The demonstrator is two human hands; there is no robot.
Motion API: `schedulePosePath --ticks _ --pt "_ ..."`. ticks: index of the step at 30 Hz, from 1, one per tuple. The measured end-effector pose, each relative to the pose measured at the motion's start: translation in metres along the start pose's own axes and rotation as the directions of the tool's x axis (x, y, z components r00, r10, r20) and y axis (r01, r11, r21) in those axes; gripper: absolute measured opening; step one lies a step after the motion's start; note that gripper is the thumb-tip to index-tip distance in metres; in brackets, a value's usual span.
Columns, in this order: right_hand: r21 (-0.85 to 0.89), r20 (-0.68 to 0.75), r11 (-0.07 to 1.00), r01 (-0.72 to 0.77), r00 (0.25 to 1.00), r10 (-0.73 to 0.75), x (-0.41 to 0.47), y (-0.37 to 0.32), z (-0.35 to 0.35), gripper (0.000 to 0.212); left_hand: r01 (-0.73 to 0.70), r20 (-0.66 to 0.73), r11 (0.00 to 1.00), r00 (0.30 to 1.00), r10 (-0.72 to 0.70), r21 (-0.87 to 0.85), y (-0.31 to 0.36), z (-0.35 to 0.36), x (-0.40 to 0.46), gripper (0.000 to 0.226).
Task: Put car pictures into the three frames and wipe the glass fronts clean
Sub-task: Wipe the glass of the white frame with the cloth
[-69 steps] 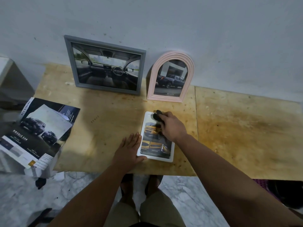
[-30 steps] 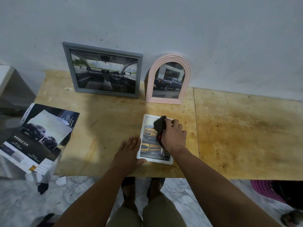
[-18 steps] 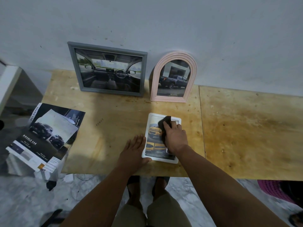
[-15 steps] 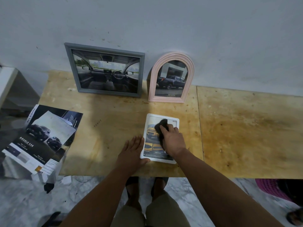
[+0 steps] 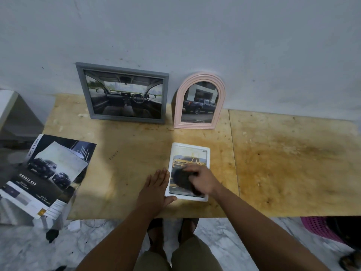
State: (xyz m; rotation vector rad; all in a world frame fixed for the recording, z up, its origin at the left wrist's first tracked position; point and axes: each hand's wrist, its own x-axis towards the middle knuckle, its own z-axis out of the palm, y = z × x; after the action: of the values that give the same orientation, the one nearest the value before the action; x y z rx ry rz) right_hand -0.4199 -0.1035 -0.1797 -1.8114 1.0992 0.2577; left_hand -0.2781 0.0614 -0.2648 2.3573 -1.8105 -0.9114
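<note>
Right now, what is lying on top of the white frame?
A dark cloth under the right hand, on the white frame. They cover the lower picture; a yellow truck shows above.

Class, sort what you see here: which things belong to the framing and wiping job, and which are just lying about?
Belongs to the job:
white frame
dark cloth
grey frame
pink arched frame
left hand
right hand

Lying about:
car brochure
pink basket

Motion-blurred right hand (image 5: 203,179) over dark cloth (image 5: 181,178)

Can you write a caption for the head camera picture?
Right hand wipes white frame with dark cloth.
</note>
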Motion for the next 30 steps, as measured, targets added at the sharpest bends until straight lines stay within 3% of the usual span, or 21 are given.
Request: schedulePosePath --ticks 2,4,7,10,16,19,22,23,27,30 --pt "-0.043 -0.236 0.999 -0.011 0.972 0.001 0.013 -0.002 -0.02 0.044 -0.009 -0.001 1.0 1.0 0.009 -0.007 0.0 0.001 0.0 0.097" --pt "-0.212 -0.368 0.976 -0.051 0.929 -0.032 0.028 0.004 -0.03 0.043 -0.012 0.008 1.0 1.0 0.013 -0.028 0.0 -0.001 -0.001 0.1" --pt "-0.38 -0.316 0.919 -0.106 0.949 -0.021 0.046 0.014 -0.02 0.044 -0.009 -0.031 1.0 0.999 0.008 -0.005 0.0 -0.001 0.0 0.102" --pt "-0.404 -0.284 0.909 -0.099 0.959 -0.021 0.051 0.011 0.007 0.047 0.007 -0.051 1.0 0.999 -0.008 -0.011 0.0 0.002 0.002 0.103" --pt "-0.519 -0.154 0.854 0.033 0.979 -0.131 0.036 -0.001 0.051 0.05 0.01 -0.056 1.0 0.998 -0.011 -0.019 -0.001 0.005 0.002 0.101" --pt "-0.468 -0.065 0.879 0.089 0.989 -0.135 0.022 0.002 0.051 0.047 0.01 -0.044 1.0 0.999 -0.011 -0.026 0.0 0.003 0.002 0.101" --pt "-0.24 0.098 0.969 0.052 0.995 -0.029 0.018 0.001 0.024 0.039 0.003 -0.033 1.0 0.999 -0.003 -0.026 0.001 0.002 0.002 0.1" --pt "-0.169 0.085 0.985 0.012 0.996 0.003 0.019 0.001 0.012 0.037 -0.002 -0.033 1.0 0.999 0.001 -0.031 0.0 0.001 0.002 0.1" --pt "0.017 -0.288 0.992 -0.124 0.95 0.123 0.027 0.008 -0.03 0.032 -0.016 -0.086 1.0 0.996 0.014 -0.024 -0.001 0.004 0.002 0.101" --pt "-0.022 -0.382 0.993 -0.118 0.919 0.101 0.038 0.009 -0.035 0.035 -0.007 -0.073 1.0 0.997 0.005 -0.027 -0.002 0.004 0.002 0.098"
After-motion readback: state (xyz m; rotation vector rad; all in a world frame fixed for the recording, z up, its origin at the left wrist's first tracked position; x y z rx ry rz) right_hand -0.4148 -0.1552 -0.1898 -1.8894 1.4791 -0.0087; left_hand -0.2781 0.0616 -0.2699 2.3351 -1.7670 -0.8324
